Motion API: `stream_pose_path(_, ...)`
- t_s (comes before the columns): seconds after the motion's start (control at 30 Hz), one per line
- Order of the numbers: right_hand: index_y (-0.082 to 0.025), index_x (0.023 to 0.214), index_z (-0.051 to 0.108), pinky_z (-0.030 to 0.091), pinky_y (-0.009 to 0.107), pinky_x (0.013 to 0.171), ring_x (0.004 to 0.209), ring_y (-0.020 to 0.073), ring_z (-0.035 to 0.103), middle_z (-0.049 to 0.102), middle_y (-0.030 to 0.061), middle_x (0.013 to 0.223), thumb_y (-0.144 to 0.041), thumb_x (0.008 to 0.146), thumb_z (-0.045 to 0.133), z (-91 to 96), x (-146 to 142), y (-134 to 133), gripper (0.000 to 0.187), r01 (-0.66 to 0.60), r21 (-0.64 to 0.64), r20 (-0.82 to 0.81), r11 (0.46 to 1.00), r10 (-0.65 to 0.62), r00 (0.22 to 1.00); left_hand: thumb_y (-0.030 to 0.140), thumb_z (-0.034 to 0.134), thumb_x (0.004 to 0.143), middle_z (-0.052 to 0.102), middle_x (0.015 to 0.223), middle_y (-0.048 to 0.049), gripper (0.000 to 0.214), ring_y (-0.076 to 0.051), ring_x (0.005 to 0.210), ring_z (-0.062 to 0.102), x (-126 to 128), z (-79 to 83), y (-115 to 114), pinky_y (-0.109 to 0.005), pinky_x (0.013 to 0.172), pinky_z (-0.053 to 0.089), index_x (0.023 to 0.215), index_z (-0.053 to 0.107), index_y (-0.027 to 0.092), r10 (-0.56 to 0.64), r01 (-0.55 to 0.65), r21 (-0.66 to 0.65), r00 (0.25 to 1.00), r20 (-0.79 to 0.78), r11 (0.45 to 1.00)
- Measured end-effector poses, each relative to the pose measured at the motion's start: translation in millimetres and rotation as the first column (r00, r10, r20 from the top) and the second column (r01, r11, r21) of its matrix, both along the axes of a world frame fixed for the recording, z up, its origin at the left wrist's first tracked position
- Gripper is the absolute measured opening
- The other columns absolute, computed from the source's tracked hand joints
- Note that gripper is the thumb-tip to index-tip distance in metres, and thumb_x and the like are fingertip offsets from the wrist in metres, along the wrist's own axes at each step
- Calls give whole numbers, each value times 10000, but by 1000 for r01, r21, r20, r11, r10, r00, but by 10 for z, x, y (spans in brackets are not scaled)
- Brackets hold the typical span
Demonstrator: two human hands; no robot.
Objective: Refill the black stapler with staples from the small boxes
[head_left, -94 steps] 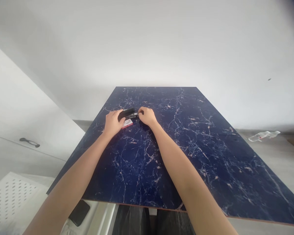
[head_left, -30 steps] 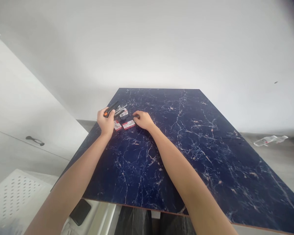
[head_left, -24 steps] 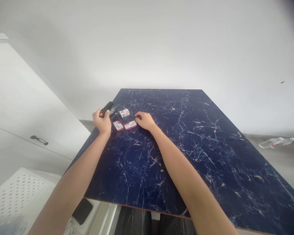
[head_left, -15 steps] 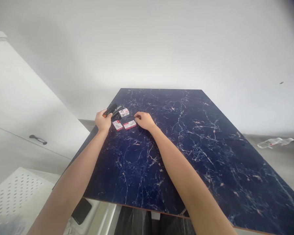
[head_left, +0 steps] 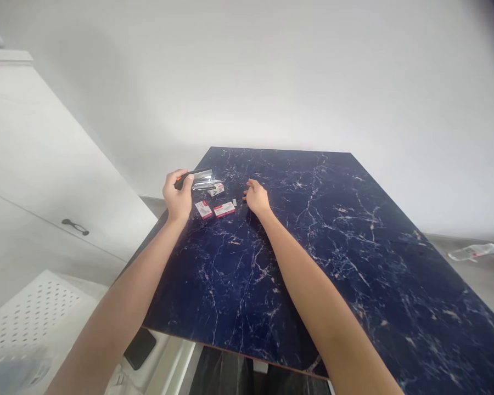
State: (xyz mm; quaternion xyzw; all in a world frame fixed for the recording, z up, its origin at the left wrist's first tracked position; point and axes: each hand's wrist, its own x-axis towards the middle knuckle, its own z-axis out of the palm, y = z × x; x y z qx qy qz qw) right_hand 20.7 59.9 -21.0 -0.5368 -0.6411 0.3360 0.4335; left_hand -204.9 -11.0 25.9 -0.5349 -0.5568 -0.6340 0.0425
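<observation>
My left hand is closed round a black stapler held just above the dark blue marble table near its far left corner; the stapler's top is swung up, showing the metal staple channel. My right hand rests on the table to the right, fingers bent, tips close to a small pale piece that I cannot make out. Two red-and-white staple boxes lie between the hands. A third small box lies just behind them under the stapler.
A white cabinet with a dark handle stands to the left. A perforated white surface and a black phone lie below the table's near left corner. A clear plastic bottle lies on the floor at the right.
The left hand lifted the stapler off the table and its top has swung open. The right hand let go of the stapler and shifted right beside the boxes. Boxes came into view.
</observation>
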Motion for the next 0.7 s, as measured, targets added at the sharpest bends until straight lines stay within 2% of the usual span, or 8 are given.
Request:
stream_pose_path(0.1, -179, 1449, 519, 525, 354, 990, 1111, 212, 683, 606, 134, 1391, -243, 1013, 365, 2, -147, -85, 467, 17, 4, -21, 1000, -17, 1000, 311, 612, 954, 697, 1111, -61, 150, -197, 1118, 656, 237, 46, -121, -344, 1045, 500, 1023, 662, 187, -28, 31, 62, 998, -56, 998)
stream_pose_path(0.2, -213, 1431, 534, 520, 324, 979, 1123, 194, 674, 652, 97, 1328, -348, 1048, 329, 39, -400, -272, 455, -81, 46, -30, 996, 83, 996, 329, 609, 966, 685, 1119, -59, 139, -201, 1130, 651, 370, 51, -207, -365, 1049, 498, 973, 647, 196, -52, 60, 76, 993, -108, 995)
stream_pose_path(0.3, -242, 1418, 528, 491, 299, 1011, 1172, 174, 643, 668, 53, 1305, -369, 1059, 302, 106, -541, -440, 442, -208, 152, -57, 966, 219, 974, 340, 596, 977, 676, 1136, -60, 145, -206, 1146, 642, 384, 54, -234, -379, 1062, 486, 973, 639, 202, -73, 84, 73, 987, -144, 994)
stream_pose_path(0.37, -243, 1440, 494, 446, 322, 1068, 1243, 192, 595, 651, 49, 1337, -360, 1046, 363, 142, -515, -493, 431, -239, 238, -3, 941, 247, 969, 341, 579, 987, 668, 1147, -62, 149, -206, 1156, 635, 330, 47, -209, -375, 1066, 478, 990, 633, 203, -52, 61, 67, 990, -129, 996)
stream_pose_path(0.47, -195, 1411, 519, 385, 391, 1122, 1298, 252, 530, 622, 92, 1371, -339, 1024, 419, 149, -389, -492, 424, -192, 271, 130, 943, 162, 978, 330, 562, 991, 661, 1134, -69, 154, -199, 1147, 628, 155, -10, -112, -352, 1058, 473, 1029, 622, 193, 46, -42, 83, 998, -49, 996)
stream_pose_path(0.53, -169, 1358, 561, 372, 440, 1120, 1278, 288, 522, 619, 118, 1359, -333, 1020, 409, 131, -327, -478, 405, -82, 248, 185, 965, 35, 982, 313, 568, 981, 662, 1103, -71, 153, -194, 1112, 629, -12, -85, -21, -340, 1039, 475, 1041, 621, 183, 131, -131, 84, 991, 2, 988)
stream_pose_path(0.63, -160, 1309, 596, 355, 538, 1094, 1236, 345, 516, 628, 153, 1306, -290, 984, 442, 106, -308, -480, 382, 107, 214, 286, 971, -167, 943, 287, 611, 940, 665, 1057, -72, 141, -195, 1051, 629, -259, -212, 110, -334, 1007, 483, 1022, 632, 175, 218, -218, 48, 976, 8, 975)
stream_pose_path(0.7, -145, 1291, 606, 363, 553, 1071, 1214, 357, 520, 626, 180, 1276, -231, 951, 460, 99, -320, -489, 380, 132, 193, 353, 972, -194, 915, 265, 629, 916, 664, 1073, -81, 145, -201, 1058, 624, -368, -274, 169, -333, 1008, 479, 1030, 638, 176, 235, -235, 25, 972, -8, 972)
